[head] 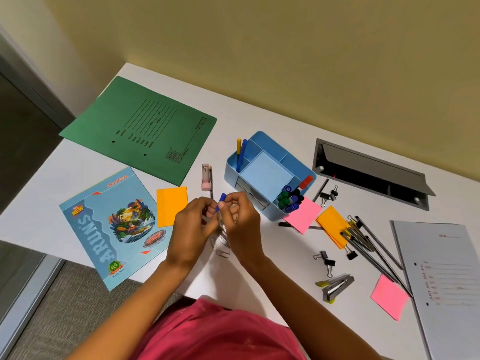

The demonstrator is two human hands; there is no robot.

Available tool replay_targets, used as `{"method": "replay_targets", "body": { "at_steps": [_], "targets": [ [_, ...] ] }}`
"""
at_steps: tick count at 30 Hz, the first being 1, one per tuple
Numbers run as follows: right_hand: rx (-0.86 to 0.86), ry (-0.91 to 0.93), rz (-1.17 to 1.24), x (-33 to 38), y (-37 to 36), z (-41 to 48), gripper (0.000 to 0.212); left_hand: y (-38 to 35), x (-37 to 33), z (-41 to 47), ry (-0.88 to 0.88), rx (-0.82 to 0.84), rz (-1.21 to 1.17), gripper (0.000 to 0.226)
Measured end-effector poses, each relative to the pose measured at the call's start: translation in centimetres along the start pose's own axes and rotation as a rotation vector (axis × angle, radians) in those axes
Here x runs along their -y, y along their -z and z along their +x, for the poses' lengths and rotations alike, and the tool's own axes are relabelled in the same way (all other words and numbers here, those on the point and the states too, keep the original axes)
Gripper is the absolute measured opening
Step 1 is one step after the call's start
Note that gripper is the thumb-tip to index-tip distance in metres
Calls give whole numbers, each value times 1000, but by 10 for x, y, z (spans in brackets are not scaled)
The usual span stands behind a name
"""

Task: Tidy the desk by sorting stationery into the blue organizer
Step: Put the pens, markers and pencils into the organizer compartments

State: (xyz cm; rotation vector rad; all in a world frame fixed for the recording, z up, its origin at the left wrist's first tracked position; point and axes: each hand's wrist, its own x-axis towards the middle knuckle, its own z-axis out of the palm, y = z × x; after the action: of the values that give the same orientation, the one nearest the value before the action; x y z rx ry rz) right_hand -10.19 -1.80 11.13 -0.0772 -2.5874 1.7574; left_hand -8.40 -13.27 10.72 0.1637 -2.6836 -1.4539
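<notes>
Blue pen point(220, 202) | pinched by L hand point(193, 226) + R hand point(242, 222) | blue organizer point(231, 174) near, to right

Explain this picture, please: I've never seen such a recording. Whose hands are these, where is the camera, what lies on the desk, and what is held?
There is no machine: a person works with bare hands, and the single picture comes from a camera on their head, looking down. The right hand pinches a small blue pen-like piece; the left hand curls close beside it, its hold hidden. On the white desk stands a blue organizer with markers and two pens. Around it lie a green file folder, a notebook, sticky notes, paper clips, binder clips, a stapler and pencils.
</notes>
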Motion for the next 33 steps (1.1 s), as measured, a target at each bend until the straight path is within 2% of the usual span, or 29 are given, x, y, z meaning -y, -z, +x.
{"method": "replay_targets", "body": {
  "at_steps": [3, 7, 12, 16, 19, 22, 27, 33],
  "targets": [
    [-31, 150, 1, 14, 6, 9, 5, 3, -2, 6, -31, -38, -32, 16],
    [-130, 270, 29, 31, 19, 35, 5, -1, 11, 6, 26, -54, -41, 22],
    [-281, 226, 33, 47, 38, 70, 5, -15, 43, -1, 66, 55, 106, 28],
    [-356, 206, 21, 46, 44, 97, 12, -29, 72, -6, 71, 185, 284, 49],
    [-337, 180, 2, 39, 40, 109, 15, -40, 92, -10, 47, 298, 456, 68],
    [-276, 171, -88, 30, 31, 115, 17, -44, 95, -13, 23, 357, 530, 77],
    [-174, 155, -233, 13, 17, 120, 18, -42, 101, -21, -53, 417, 602, 73],
    [-180, 84, -316, -3, 7, 121, 22, -45, 114, -25, -85, 412, 634, 79]
  ]
}}
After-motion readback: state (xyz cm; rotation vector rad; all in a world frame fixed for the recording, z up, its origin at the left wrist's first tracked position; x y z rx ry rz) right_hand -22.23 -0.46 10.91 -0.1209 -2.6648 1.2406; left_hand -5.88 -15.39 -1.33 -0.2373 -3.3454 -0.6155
